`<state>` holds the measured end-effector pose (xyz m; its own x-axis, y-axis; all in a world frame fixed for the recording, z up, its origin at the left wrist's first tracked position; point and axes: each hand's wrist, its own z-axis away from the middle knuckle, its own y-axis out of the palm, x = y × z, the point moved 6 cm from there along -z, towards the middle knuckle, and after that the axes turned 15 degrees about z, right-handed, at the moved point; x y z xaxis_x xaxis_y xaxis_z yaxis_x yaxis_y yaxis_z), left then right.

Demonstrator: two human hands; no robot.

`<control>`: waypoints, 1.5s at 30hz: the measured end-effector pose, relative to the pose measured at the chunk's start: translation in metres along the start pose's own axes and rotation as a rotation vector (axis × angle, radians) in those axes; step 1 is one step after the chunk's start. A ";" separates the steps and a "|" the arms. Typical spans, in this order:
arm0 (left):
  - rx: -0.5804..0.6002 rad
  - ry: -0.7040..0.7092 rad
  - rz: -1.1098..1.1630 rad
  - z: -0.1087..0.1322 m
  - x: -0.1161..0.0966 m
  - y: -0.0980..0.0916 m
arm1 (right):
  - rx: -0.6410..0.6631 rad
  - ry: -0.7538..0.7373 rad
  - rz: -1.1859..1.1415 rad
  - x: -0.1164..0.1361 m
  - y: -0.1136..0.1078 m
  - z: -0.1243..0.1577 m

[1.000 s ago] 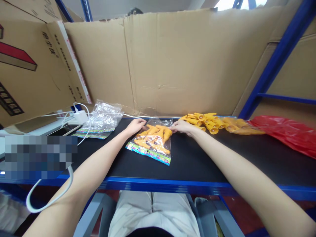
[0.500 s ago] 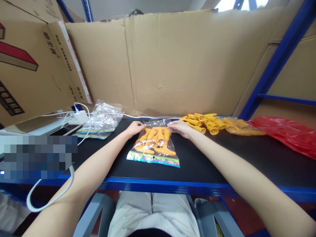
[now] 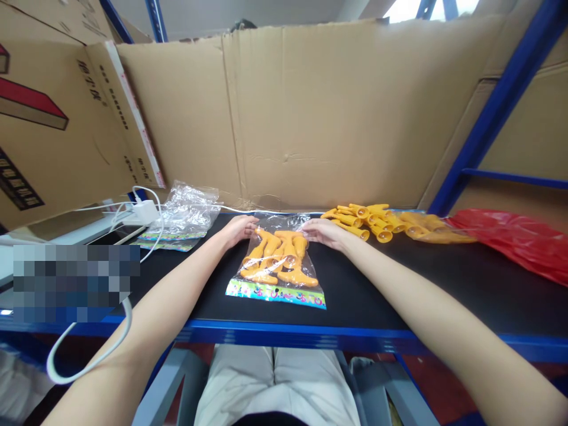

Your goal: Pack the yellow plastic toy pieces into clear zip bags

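A clear plastic bag (image 3: 277,260) with a colourful printed bottom strip lies on the black shelf top (image 3: 399,284) in front of me, holding several orange plastic pieces. My left hand (image 3: 237,228) pinches the bag's top left corner. My right hand (image 3: 322,231) pinches its top right corner. Both hands have fingers closed on the bag's open edge.
A pile of loose orange pieces (image 3: 368,218) lies to the right, beside a red plastic bag (image 3: 515,239). A stack of empty clear bags (image 3: 184,216) sits at left, near a white charger and cable (image 3: 142,210). Cardboard walls stand behind. Blue shelf posts rise at right.
The bag has turned from a slant to square with the shelf edge and slid a little toward me. Both hands stayed on its top corners.
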<state>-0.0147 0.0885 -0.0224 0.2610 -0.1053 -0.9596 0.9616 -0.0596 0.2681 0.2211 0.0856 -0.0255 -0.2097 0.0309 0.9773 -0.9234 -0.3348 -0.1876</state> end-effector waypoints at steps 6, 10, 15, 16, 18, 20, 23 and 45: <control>0.084 -0.003 -0.136 -0.003 0.000 -0.007 | 0.021 0.020 0.050 -0.002 0.000 -0.001; 0.153 -0.001 -0.135 -0.004 -0.002 -0.011 | -0.029 0.005 0.075 -0.001 -0.005 -0.003; 0.250 0.037 -0.201 -0.003 -0.003 -0.008 | -0.038 -0.081 0.114 -0.003 -0.010 -0.007; 0.242 0.050 -0.228 -0.003 -0.003 -0.007 | -0.032 -0.099 0.125 -0.004 -0.010 -0.007; 0.209 0.086 -0.293 -0.003 -0.004 -0.006 | -0.035 -0.133 0.172 -0.004 -0.011 -0.009; 0.167 0.133 -0.368 -0.005 -0.005 -0.005 | -0.047 -0.177 0.293 -0.001 -0.010 -0.009; 0.159 0.218 -0.519 -0.008 -0.007 -0.002 | -0.056 -0.270 0.598 0.009 -0.006 -0.008; 0.127 0.767 -1.670 0.020 -0.018 0.037 | -0.174 -0.232 1.206 0.034 0.008 0.017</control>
<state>0.0151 0.0684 0.0062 -0.8322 0.5543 -0.0141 0.2265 0.3165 -0.9211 0.2115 0.0681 0.0079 -0.9091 -0.3834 0.1628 -0.2146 0.0962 -0.9720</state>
